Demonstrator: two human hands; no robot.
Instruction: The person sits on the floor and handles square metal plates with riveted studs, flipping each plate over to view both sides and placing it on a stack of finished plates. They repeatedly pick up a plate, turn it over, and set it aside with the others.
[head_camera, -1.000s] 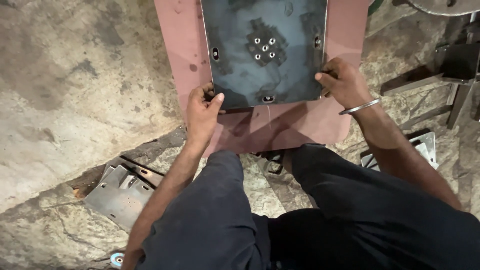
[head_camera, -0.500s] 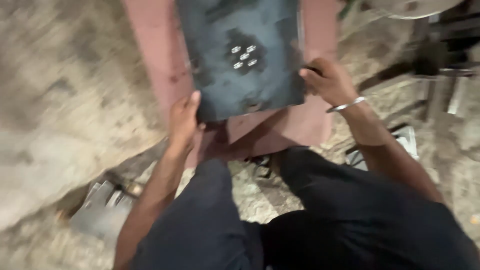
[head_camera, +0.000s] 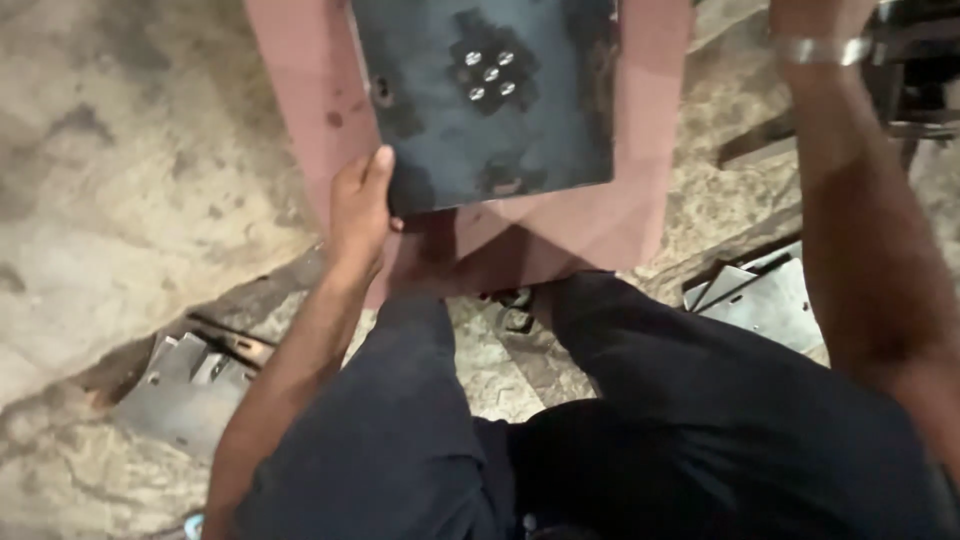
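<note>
Hands first, from the one head view you have: your left hand (head_camera: 362, 215) is clamped on the lower left corner of the dark metal plate (head_camera: 490, 100), thumb up along its left edge and fingers curled under the corner, so that side is firmly gripped. Your right hand has risen out of the top of the picture; only the wrist with its metal bangle (head_camera: 822, 50) and the forearm show, so you cannot tell whether those fingers are closed or open, and it is no longer visibly on the plate's right edge. The plate itself lies over the reddish-pink panel (head_camera: 300, 110), with its cluster of five bright bolt heads (head_camera: 488, 72) near the middle, and its lower right corner appears free. Against the frame a second ago, both hands then held the plate's two lower corners; half a second ago the plate was tilting and blurred with the right hand at its right edge. Now the left hand alone shows a grip, which suggests the plate's weight has shifted to that side. Grey sheet-metal brackets (head_camera: 180, 395) lie on the rough stone floor (head_camera: 110, 180) by your left knee, and more flat pieces (head_camera: 765, 300) by your right.
</note>
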